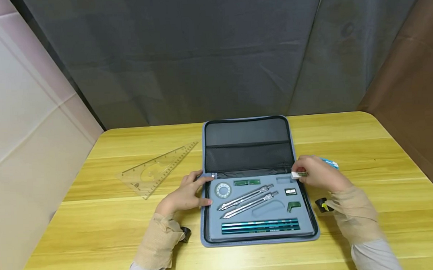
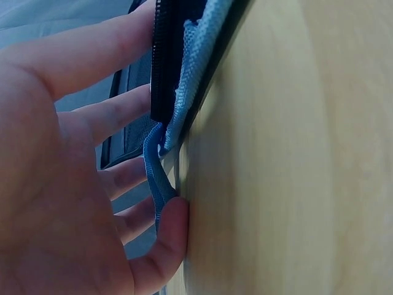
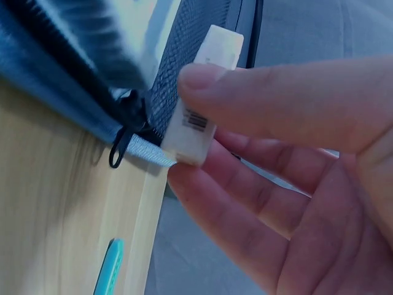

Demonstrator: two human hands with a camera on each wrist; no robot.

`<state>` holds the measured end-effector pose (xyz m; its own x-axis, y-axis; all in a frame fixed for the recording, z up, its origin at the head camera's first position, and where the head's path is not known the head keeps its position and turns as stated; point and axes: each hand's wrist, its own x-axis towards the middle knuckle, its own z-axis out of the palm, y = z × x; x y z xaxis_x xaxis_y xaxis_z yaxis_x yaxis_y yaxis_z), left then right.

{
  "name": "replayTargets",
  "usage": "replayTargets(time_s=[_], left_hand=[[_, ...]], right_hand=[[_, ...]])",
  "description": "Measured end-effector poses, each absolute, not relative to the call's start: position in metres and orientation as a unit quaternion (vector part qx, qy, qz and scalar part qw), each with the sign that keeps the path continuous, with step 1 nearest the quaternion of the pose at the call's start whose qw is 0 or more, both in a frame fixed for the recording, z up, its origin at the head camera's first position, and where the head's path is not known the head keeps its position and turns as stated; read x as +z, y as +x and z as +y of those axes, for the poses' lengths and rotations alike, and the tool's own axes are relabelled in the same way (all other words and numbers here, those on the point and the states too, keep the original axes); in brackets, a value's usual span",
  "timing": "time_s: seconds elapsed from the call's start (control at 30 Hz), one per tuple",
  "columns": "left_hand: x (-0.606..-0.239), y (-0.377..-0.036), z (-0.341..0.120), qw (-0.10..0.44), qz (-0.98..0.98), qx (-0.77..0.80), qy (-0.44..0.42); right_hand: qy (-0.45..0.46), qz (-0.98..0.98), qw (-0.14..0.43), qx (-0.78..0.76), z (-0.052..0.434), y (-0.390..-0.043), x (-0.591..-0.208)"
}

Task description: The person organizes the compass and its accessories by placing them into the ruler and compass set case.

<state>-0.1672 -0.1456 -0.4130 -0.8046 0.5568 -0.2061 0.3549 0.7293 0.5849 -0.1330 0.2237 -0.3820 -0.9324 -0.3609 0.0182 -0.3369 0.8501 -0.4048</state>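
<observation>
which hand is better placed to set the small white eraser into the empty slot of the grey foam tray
Right. The right hand already pinches the small white eraser just above the tray's empty slot. The left hand rests on the left edge of the blue zip case, steadying it.

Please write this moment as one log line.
left hand: rests on case edge | right hand: pinches eraser | case: open on table

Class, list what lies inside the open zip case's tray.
In the case tray: round protractor, two compasses, three pencils, sharpener, green pieces. The right hand, pinching an eraser, hides the top-right corner.
</observation>
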Motion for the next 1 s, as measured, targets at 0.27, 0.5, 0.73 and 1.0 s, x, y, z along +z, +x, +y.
replayTargets(time_s=[0.27,0.5,0.73,1.0], left_hand=[[-0.415,-0.167,-0.146,0.183,0.911,0.270,0.252],[-0.414,-0.167,-0.147,0.182,0.910,0.273,0.253],[-0.416,-0.168,-0.146,0.183,0.910,0.272,0.255],[-0.414,-0.167,-0.145,0.184,0.910,0.273,0.253]], right_hand=[[-0.192,0.960,0.026,-0.202,0.213,-0.136,-0.379],[-0.188,0.959,0.058,-0.204,0.207,-0.140,-0.380],[-0.185,0.960,0.070,-0.197,0.203,-0.142,-0.382],[-0.202,0.957,0.068,-0.197,0.202,-0.144,-0.382]])
